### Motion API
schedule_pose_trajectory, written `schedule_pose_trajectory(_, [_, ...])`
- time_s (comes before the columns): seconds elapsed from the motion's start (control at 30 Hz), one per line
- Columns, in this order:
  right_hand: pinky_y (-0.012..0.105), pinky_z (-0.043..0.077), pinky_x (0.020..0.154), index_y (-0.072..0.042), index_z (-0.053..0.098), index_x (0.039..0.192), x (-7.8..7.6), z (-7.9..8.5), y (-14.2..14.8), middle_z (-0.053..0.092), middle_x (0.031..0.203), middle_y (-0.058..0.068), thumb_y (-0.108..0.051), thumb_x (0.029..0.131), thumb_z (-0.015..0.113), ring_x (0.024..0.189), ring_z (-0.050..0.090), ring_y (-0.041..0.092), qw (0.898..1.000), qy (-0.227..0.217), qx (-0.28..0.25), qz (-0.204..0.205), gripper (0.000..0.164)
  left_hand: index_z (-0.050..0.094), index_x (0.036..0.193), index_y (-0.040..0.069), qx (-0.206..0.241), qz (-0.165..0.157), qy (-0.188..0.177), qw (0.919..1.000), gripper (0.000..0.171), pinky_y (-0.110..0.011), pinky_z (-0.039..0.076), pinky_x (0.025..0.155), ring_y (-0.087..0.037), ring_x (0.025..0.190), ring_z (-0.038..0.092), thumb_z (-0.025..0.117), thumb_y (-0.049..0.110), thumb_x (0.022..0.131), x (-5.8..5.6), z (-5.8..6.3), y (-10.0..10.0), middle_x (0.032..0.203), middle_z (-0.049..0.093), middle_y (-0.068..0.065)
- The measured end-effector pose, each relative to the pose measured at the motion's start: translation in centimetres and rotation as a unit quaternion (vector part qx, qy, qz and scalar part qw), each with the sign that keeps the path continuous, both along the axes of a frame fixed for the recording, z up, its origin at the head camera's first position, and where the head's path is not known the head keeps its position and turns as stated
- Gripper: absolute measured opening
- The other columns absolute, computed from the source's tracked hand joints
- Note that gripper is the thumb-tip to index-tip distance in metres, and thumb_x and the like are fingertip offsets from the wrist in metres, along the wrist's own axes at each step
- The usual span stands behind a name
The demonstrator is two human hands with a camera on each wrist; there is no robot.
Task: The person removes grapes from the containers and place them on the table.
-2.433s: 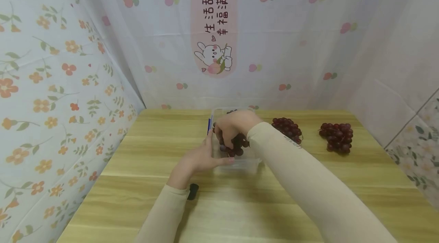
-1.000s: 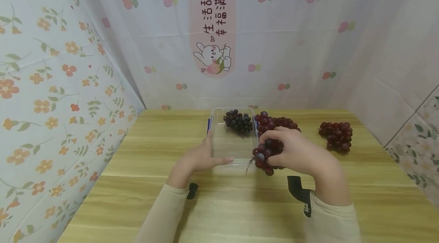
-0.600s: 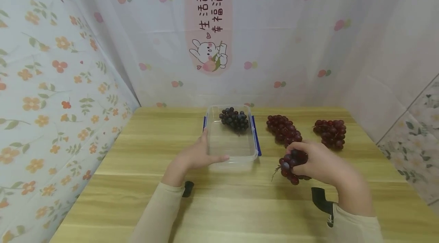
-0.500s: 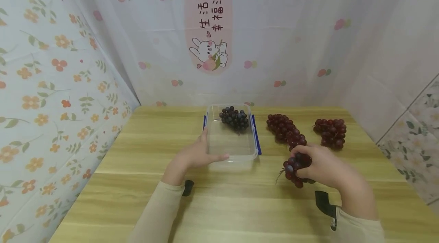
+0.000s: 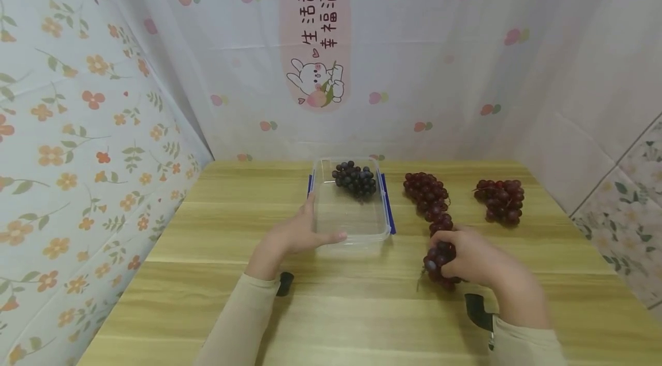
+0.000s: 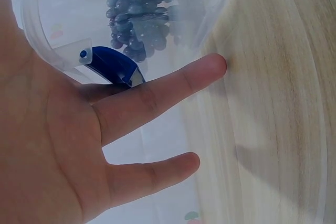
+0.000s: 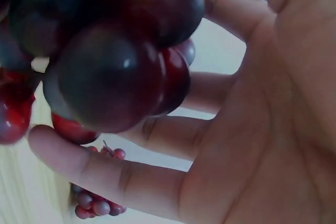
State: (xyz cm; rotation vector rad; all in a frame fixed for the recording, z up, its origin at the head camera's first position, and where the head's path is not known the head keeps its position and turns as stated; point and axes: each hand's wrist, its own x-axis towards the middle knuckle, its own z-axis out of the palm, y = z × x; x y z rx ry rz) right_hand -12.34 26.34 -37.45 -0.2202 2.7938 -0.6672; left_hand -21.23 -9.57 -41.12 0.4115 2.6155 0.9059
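- Container: clear plastic (image 5: 349,219), lidless, blue clips (image 5: 389,205) along its sides; on a wood-grain worktop (image 5: 233,222). Centre of the clock for the entries below, twelve at the far edge, head view.
- Grape bunch, dark (image 5: 357,180): one, inside the container, between twelve and one o'clock.
- Left hand (image 5: 297,231): at eight o'clock, fingers straight and spread, set around the container's near corner, thumb along the near rim; nothing gripped.
- Right hand (image 5: 476,257): at four o'clock, gripping a grape cluster between thumb and bent fingers.
- Grape cluster, dark red, stem showing (image 5: 439,265): in the right hand, at four o'clock; whether it rests on the worktop cannot be told.
- Grape bunch, red (image 5: 425,191): on the worktop at three o'clock; its near end runs into the held cluster in view, contact unclear.
- Second red bunch (image 5: 500,200): also three o'clock, farther out, apart from the rest.
- Backdrop (image 5: 439,67): white cloth, fruit print, rabbit motif (image 5: 315,81), at twelve.
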Motion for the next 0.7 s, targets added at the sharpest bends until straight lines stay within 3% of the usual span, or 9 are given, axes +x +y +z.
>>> schedule_pose_trajectory(0.3, [0.042,0.053,0.078,-0.015,0.073,0.118,-0.3,-1.0,-0.3,0.053,0.133,0.037,-0.005,0.074,0.086,0.097,0.057,0.034,0.999,-0.037,-0.007,-0.003,0.047,-0.017,0.171,0.02,0.005,0.003,0.0,1.0,0.144,-0.059,0.029,0.131,-0.041,0.165,0.021,0.074,0.083,0.079,0.0,0.0,-0.2,0.18,0.003,-0.021])
schedule_pose_trajectory(0.47, [0.055,0.056,0.09,-0.01,0.073,0.127,-0.4,-1.2,-0.4,0.044,0.145,0.043,-0.007,0.078,0.087,0.115,0.059,0.05,0.999,-0.035,-0.003,-0.006,0.05,-0.017,0.171,0.021,-0.001,0.006,-0.002,1.0,0.144,-0.058,0.03,0.131,-0.041,0.164,0.023,0.074,0.083,0.079,-0.1,0.0,-0.2,0.18,0.003,-0.02])
schedule_pose_trajectory(0.6, [0.072,0.05,0.101,-0.006,0.06,0.148,-0.4,-1.2,-0.5,0.029,0.157,0.046,-0.022,0.086,0.088,0.135,0.044,0.068,0.999,-0.032,0.016,-0.011,0.069,-0.018,0.171,0.021,-0.007,0.001,0.001,1.0,0.143,-0.058,0.032,0.13,-0.041,0.163,0.025,0.073,0.083,0.08,-0.1,0.0,-0.2,0.179,0.005,-0.021])
schedule_pose_trajectory(0.7, [0.078,0.046,0.102,-0.004,0.045,0.159,-0.4,-1.3,-0.6,0.023,0.161,0.047,-0.037,0.083,0.092,0.14,0.035,0.073,0.999,-0.026,0.035,-0.013,0.095,-0.018,0.171,0.02,-0.01,0.0,0.003,0.9999,0.144,-0.058,0.033,0.129,-0.042,0.162,0.027,0.072,0.085,0.079,-0.1,0.0,-0.2,0.179,0.007,-0.021])
